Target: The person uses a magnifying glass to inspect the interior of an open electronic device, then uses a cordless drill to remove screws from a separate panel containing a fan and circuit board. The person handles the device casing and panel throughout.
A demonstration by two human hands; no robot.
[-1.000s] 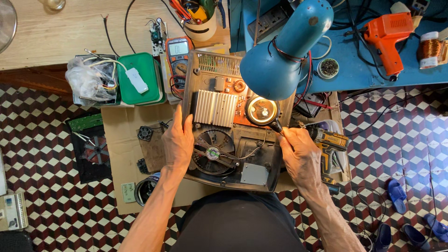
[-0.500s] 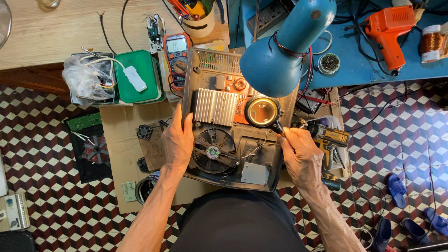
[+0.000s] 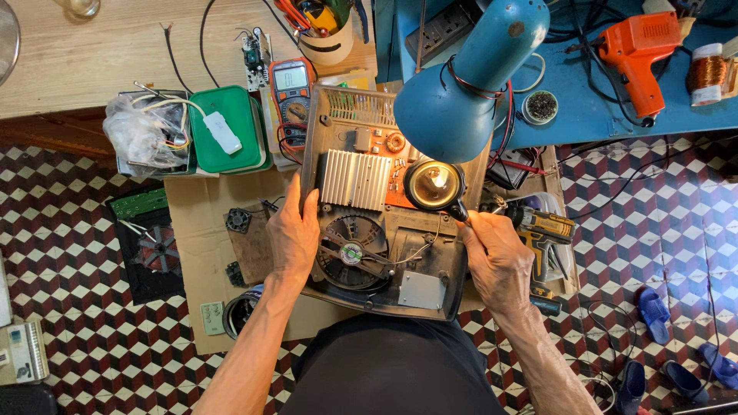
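An opened appliance chassis (image 3: 400, 284) lies on my lap, with a black fan, a silver finned heat sink (image 3: 354, 178) and an orange circuit board showing. My left hand (image 3: 292, 230) rests flat on the chassis's left edge, beside the fan (image 3: 350, 253). My right hand (image 3: 496, 250) grips the handle of a round magnifying glass (image 3: 434, 184) held over the circuit board. A blue desk lamp (image 3: 461, 84) hangs just above the magnifier and hides part of the board.
A yellow-and-black cordless drill (image 3: 542, 230) lies right of my right hand. A multimeter (image 3: 290, 88), a green box (image 3: 227, 131) and a bag of wires sit to the left on the wooden bench. An orange heat gun (image 3: 638, 50) lies on the blue bench. Cardboard and a loose fan cover the tiled floor.
The view has shifted slightly. Both hands keep their places on the chassis and the magnifier stays over the board.
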